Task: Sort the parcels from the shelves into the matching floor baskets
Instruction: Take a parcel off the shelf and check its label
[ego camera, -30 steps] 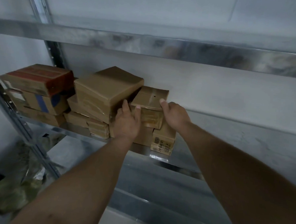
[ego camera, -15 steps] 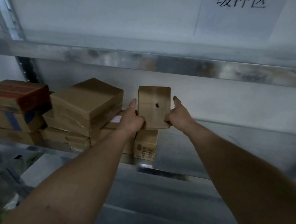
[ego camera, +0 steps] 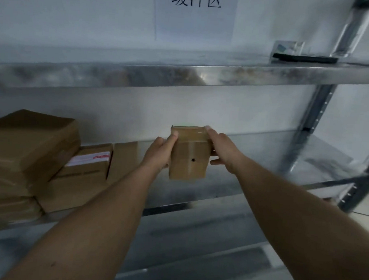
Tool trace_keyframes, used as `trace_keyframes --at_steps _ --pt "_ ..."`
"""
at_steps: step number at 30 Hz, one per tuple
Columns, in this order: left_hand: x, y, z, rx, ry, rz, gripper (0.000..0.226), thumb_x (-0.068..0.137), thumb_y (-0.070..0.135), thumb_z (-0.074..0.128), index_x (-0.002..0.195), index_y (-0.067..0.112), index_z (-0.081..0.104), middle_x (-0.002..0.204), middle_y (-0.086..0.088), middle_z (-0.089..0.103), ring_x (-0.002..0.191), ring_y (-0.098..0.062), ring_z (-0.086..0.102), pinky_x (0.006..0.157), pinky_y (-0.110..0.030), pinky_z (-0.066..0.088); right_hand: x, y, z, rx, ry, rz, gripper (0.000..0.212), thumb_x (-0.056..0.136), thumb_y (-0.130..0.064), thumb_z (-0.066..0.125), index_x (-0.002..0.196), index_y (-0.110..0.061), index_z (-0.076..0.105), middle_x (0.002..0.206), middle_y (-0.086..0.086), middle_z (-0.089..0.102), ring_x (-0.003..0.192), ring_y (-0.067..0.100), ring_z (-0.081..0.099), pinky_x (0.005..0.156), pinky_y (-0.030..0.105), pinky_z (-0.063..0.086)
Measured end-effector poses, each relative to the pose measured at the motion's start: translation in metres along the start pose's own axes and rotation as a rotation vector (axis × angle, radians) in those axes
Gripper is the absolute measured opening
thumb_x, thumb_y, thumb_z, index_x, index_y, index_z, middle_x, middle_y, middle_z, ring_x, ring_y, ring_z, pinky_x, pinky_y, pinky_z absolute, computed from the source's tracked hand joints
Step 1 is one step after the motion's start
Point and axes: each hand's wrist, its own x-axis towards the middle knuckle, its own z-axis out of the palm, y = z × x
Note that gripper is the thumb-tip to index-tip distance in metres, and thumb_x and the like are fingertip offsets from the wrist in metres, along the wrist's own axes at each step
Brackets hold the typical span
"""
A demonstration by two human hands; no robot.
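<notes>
Head view: one small brown parcel (ego camera: 189, 159), held upright in the air before the shelf (ego camera: 252, 182), frame centre. Left hand (ego camera: 160, 152) grips its left side, thumb at the top edge. Right hand (ego camera: 223, 151) grips its right side, fingers curled behind. Two forearms, both stretched forward, converging. At 9 o'clock: stacked parcels (ego camera: 29, 140), at least four, on the shelf. At 12 o'clock: one paper sign (ego camera: 195, 18).

parcel (ego camera: 189, 159) between both hands, before shelf (ego camera: 252, 165) | stacked parcels (ego camera: 29, 153) left
</notes>
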Motion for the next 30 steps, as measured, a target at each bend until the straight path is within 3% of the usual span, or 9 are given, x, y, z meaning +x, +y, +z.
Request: trace_keyframes --at_steps 3,5,9,11,13,16,20,24,30 --pt "0.002 0.003 0.029 0.031 0.014 0.016 0.049 0.09 0.056 0.048 0.108 0.01 0.055 0.102 -0.007 0.064 0.093 -0.022 0.063 0.088 -0.047 0.053 -0.006 0.017 -0.025 -0.017 0.131 0.008 0.027 0.093 -0.035 0.051 0.09 -0.01 0.056 0.102 0.013 0.065 0.091 0.022 0.062 0.08 0.04 0.054" --pt "0.001 0.006 0.048 -0.007 -0.035 0.004 0.039 0.09 0.04 0.057 0.118 0.012 0.05 0.109 -0.01 0.063 0.091 -0.023 0.063 0.088 -0.046 0.054 -0.01 0.03 -0.042 -0.004 0.182 0.019 0.009 0.091 -0.018 0.057 0.095 -0.011 0.053 0.1 0.015 0.064 0.082 0.023 0.061 0.078 0.038 0.054" --pt "-0.003 0.012 0.088 0.019 -0.262 0.039 0.083 0.088 0.007 0.055 0.15 0.04 0.011 0.094 -0.005 0.062 0.076 -0.018 0.059 0.083 -0.044 0.055 -0.02 0.062 -0.076 -0.086 0.169 0.049 0.087 0.082 0.004 0.059 0.15 -0.031 0.019 0.098 0.014 0.064 0.076 0.027 0.064 0.082 0.044 0.057" --pt "-0.007 0.014 0.109 0.094 -0.372 0.098 0.088 0.089 -0.001 0.051 0.15 0.043 0.006 0.086 -0.001 0.056 0.074 -0.018 0.057 0.085 -0.045 0.053 -0.028 0.076 -0.094 -0.155 0.149 0.054 0.096 0.078 0.011 0.056 0.15 -0.038 0.015 0.099 0.015 0.062 0.073 0.027 0.062 0.08 0.049 0.057" --pt "-0.011 0.017 0.129 0.135 -0.422 0.137 0.081 0.088 -0.005 0.05 0.148 0.04 0.021 0.086 0.0 0.053 0.072 -0.017 0.055 0.085 -0.043 0.053 -0.034 0.09 -0.11 -0.152 0.146 0.063 0.086 0.078 0.015 0.053 0.146 -0.032 0.029 0.1 0.02 0.06 0.074 0.03 0.06 0.079 0.052 0.056" --pt "-0.018 0.019 0.159 0.11 -0.431 0.113 0.052 0.086 0.004 0.054 0.129 0.033 0.045 0.09 -0.003 0.061 0.079 -0.02 0.061 0.088 -0.043 0.054 -0.045 0.108 -0.135 -0.077 0.161 0.086 0.048 0.083 0.01 0.053 0.121 -0.019 0.049 0.107 0.022 0.062 0.083 0.031 0.059 0.075 0.046 0.055" --pt "-0.032 0.021 0.206 0.04 -0.424 0.047 0.018 0.087 0.025 0.055 0.104 0.02 0.049 0.106 0.0 0.063 0.093 -0.018 0.062 0.089 -0.044 0.054 -0.06 0.13 -0.173 -0.005 0.201 0.106 0.006 0.086 -0.003 0.057 0.09 -0.008 0.055 0.091 0.014 0.061 0.077 0.02 0.055 0.07 0.033 0.048" --pt "-0.043 0.034 0.26 0.144 -0.406 0.129 0.017 0.089 0.02 0.06 0.098 0.017 0.046 0.113 -0.002 0.059 0.103 -0.022 0.058 0.085 -0.039 0.054 -0.071 0.159 -0.217 -0.13 0.299 0.075 0.016 0.079 -0.013 0.071 0.083 -0.018 0.056 0.092 0.001 0.066 0.081 0.018 0.059 0.072 0.032 0.05" --pt "-0.07 0.06 0.344 0.206 -0.522 0.293 0.058 0.087 0.004 0.061 0.135 0.026 0.037 0.114 0.004 0.053 0.103 -0.017 0.054 0.088 -0.033 0.05 -0.103 0.195 -0.287 -0.28 0.431 0.025 0.038 0.084 -0.006 0.063 0.116 -0.02 0.049 0.114 0.003 0.061 0.098 0.023 0.059 0.077 0.035 0.055"
